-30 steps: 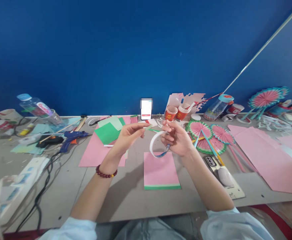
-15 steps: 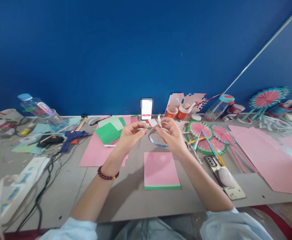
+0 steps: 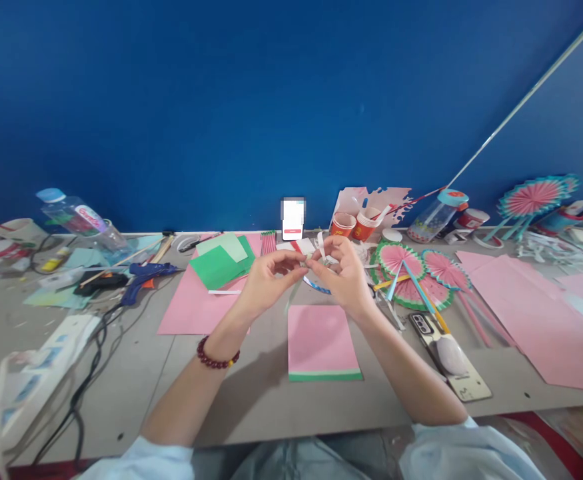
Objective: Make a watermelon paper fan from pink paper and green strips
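- My left hand (image 3: 266, 283) and right hand (image 3: 344, 273) meet in front of me, raised above the table (image 3: 251, 393), thumbs and forefingers pinched close on a narrow, pale strip (image 3: 294, 291).
- The strip's long axis seems to slope down and leftward from my fingertips; it is faint, so I can't make out its lower end.
- A white curl (image 3: 320, 244) stands up at my right forefinger, and a blue-and-white ring (image 3: 317, 286) shows just behind that hand, partly hidden; whether it hangs or rests, I can't tell.
- The pink square (image 3: 321, 337) lies flat below my hands, on my body's side of them and slightly right of where the fingertips meet, so my right hand is the nearer. Its green edge runs left to right along the near side.
- Left of my left hand, green sheets (image 3: 214, 268) overlap larger pink paper (image 3: 184, 317).
- Right of my right hand lie the pleated fans (image 3: 400, 257).
- Beyond, a lit phone (image 3: 292, 223) stands upright.
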Tool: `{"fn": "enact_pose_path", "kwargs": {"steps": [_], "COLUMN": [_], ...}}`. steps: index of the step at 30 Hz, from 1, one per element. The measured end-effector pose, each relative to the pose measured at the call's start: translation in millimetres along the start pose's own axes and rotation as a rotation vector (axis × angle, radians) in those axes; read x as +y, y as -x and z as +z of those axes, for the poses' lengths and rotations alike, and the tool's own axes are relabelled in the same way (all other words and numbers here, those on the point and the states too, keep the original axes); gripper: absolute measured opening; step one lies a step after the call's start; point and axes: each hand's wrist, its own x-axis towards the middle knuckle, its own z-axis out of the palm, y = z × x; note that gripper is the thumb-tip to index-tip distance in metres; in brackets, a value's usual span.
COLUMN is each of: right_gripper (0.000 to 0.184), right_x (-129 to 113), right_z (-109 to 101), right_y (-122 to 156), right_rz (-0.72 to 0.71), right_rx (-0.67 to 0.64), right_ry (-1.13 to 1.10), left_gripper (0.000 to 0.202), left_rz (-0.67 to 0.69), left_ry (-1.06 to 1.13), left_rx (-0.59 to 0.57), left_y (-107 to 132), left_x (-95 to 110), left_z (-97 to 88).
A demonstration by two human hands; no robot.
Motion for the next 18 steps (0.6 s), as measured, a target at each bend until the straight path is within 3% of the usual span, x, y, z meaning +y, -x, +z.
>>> {"fn": "enact_pose_path", "kwargs": {"steps": [4,8,13,18], "right_gripper": [0.033,0.035,0.029,0.029], "right_x": [1.2,0.1,2.7,5.6], "right_z": [-2.5,-2.6,0.7,0.2], "right_y": [-1.9,-1.1,0.0,-0.1], "right_rz": [0.05,0.053,-0.029,-0.026], "right_rx": [0.001,-0.037,-0.063,-0.077], "right_ry": [-0.05,-0.055,-0.014,0.069], "left_gripper": [0.028,0.02,0.021,0.018], "left_rz": [0.032,0.056,-0.04,-0.045], "left_ry": [-0.008,0.0,0.045,0.052], "left_rx": [-0.051,0.029,0.049,0.061], "left_y": [0.6,-0.5,-1.8,-2.6], "left_x": [1.2,0.3,-0.5,0.1], "left_z": [1.0,-0.1,-0.5,0.8]}}
